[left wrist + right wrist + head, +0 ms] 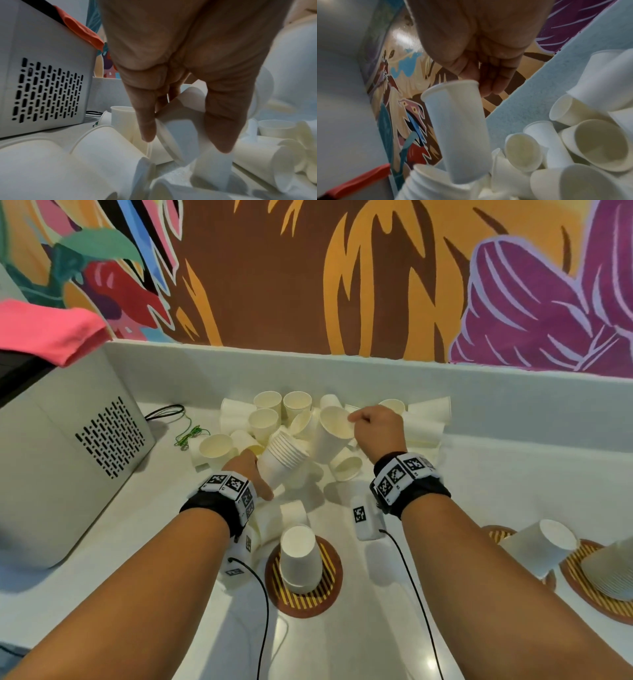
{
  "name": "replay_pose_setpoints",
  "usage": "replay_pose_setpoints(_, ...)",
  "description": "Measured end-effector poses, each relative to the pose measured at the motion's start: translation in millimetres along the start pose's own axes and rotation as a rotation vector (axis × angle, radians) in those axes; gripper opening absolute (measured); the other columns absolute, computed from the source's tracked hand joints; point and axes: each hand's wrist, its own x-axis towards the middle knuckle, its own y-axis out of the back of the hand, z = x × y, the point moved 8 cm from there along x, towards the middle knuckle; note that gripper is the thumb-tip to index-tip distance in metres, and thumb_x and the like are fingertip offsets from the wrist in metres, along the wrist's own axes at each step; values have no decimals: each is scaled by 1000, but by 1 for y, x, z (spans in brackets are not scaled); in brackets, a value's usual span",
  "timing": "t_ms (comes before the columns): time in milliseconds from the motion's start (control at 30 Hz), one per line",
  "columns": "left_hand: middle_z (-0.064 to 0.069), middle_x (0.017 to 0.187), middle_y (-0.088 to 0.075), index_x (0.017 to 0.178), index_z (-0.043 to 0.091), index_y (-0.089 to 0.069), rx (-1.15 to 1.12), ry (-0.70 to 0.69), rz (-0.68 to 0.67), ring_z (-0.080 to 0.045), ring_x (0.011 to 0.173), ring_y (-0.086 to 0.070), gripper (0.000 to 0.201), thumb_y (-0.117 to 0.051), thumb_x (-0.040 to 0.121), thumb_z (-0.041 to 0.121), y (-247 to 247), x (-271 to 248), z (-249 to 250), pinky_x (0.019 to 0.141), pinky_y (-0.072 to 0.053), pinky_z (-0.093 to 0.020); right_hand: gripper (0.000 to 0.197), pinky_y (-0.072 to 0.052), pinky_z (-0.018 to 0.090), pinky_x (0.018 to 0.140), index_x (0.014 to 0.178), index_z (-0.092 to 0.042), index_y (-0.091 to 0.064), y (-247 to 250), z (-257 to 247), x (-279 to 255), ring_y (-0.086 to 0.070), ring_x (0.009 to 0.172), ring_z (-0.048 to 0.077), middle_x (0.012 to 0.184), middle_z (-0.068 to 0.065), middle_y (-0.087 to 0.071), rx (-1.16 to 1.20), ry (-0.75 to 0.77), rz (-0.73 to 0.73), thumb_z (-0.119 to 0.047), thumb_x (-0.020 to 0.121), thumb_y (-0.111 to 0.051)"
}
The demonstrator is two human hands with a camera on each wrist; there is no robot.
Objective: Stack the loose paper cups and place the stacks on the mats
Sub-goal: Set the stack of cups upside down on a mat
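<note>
Many loose white paper cups (263, 419) lie piled at the back of the white counter. My left hand (255, 474) grips a tilted stack of nested cups (284, 460) near its base; in the left wrist view the fingers (147, 128) and thumb clamp that stack (178, 138). My right hand (363, 422) pinches the rim of a single cup (334, 436), held just above the stack's mouth. In the right wrist view this cup (460, 135) hangs from my fingertips (488, 83), its base at the stack's opening (428, 182). An upside-down stack (299, 556) stands on a striped round mat (329, 590).
A grey vented appliance (68, 457) with a pink cloth (44, 326) on top stands at the left, with thin cables (181, 426) beside it. At the right, more striped mats (582, 573) carry upside-down cup stacks (541, 546). A low white ledge (342, 371) and a mural wall close the back.
</note>
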Motion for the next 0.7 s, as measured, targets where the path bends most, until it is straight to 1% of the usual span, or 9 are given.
replay_pose_setpoints(100, -7, 105, -64, 113, 9, -51, 18, -36, -15, -26, 92, -60, 65, -88, 61, 23, -3, 1, 14, 78, -47, -33, 29, -46, 32, 96, 97, -8, -74, 9, -6, 4, -60, 103, 23, 110, 8, -68, 94, 1, 60, -6, 87, -47)
replay_pose_setpoints(167, -7, 103, -64, 112, 9, -53, 9, -69, -8, -24, 88, -59, 64, -89, 60, 22, -2, 3, 22, 75, -45, -32, 29, -48, 35, 96, 95, -7, -75, 7, -9, 5, -61, 101, 24, 107, 7, -69, 112, 10, 61, -5, 87, -47)
replay_pose_setpoints(233, -6, 106, -64, 113, 11, -51, -1, -107, 2, -25, 95, -60, 67, -89, 59, 23, -2, 5, 29, 80, -47, -33, 29, -49, 38, 94, 95, -8, -75, 1, -10, 3, -62, 98, 25, 107, 7, -69, 103, 19, 26, -4, 86, -47)
replay_pose_setpoints(300, -4, 108, -63, 115, 14, -48, -34, -140, 6, -26, 99, -60, 71, -89, 59, 25, -2, 7, 32, 84, -48, -36, 31, -47, 36, 98, 94, -9, -75, -13, -9, 2, -62, 101, 22, 109, 6, -69, 46, 27, -54, -3, 86, -46)
replay_pose_setpoints(400, -2, 110, -62, 119, 15, -45, -75, -159, 8, -26, 101, -59, 74, -89, 60, 26, 1, 9, 31, 83, -46, -35, 35, -45, 33, 102, 90, -11, -76, -42, -2, -1, -62, 105, 18, 108, 4, -71, 40, -8, -234, 3, 83, -45)
replay_pose_setpoints(433, -2, 110, -61, 120, 16, -45, -79, -152, 9, -26, 101, -59, 75, -88, 60, 26, 2, 9, 29, 82, -45, -34, 36, -45, 32, 101, 87, -13, -75, -47, 1, -1, -62, 105, 19, 107, 3, -71, 43, -24, -260, 5, 82, -44)
replay_pose_setpoints(500, -2, 111, -61, 119, 16, -45, -79, -124, 16, -26, 101, -59, 75, -88, 59, 27, 4, 11, 22, 82, -45, -35, 35, -46, 28, 94, 85, -18, -71, -48, 8, 1, -61, 104, 20, 107, 3, -69, 0, -59, -233, 4, 81, -44)
replay_pose_setpoints(567, -5, 111, -62, 119, 14, -45, -68, -92, 22, -26, 101, -59, 75, -89, 59, 27, 5, 11, 13, 82, -46, -35, 33, -44, 26, 90, 94, -16, -71, -49, 19, 1, -59, 107, 22, 112, 4, -67, -132, -89, -240, 0, 84, -44)
replay_pose_setpoints(700, -5, 108, -60, 117, 13, -45, -37, -37, 13, -26, 99, -58, 72, -88, 61, 26, 4, 10, -2, 80, -44, -34, 28, -42, 32, 103, 108, -15, -71, -88, 54, -13, -56, 117, 25, 123, 4, -64, -376, -160, -518, -10, 89, -51)
